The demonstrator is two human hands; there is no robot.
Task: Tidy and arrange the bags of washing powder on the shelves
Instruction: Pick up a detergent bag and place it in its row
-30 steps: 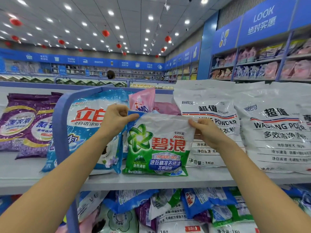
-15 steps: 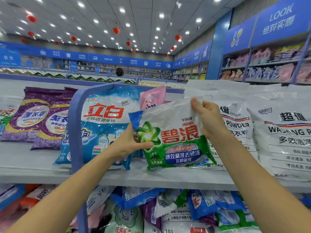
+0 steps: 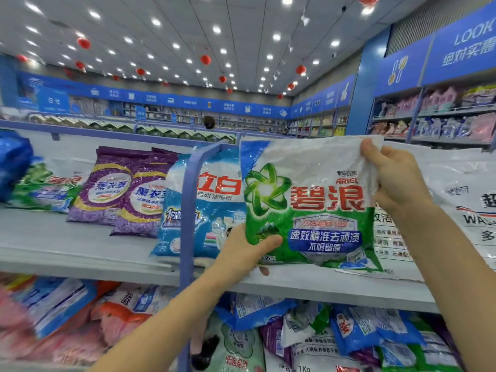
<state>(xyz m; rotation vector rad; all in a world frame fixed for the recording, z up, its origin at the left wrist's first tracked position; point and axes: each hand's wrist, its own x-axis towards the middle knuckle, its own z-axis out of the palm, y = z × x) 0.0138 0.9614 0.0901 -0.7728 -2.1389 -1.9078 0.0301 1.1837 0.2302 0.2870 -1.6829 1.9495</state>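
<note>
Where green bag (image 3: 308,210) is held, white bags (image 3: 461,200) hide

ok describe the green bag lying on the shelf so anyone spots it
Follow the grey upper shelf leftward. Just left of the two purple plastic bags lies a green-and-white plastic bag. Its neighbours are purple or blue; it alone shows green.

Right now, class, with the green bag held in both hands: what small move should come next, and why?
Probably carry the bag leftward: left hand and right hand grip it, and a matching bag lies far left on the shelf.
</note>
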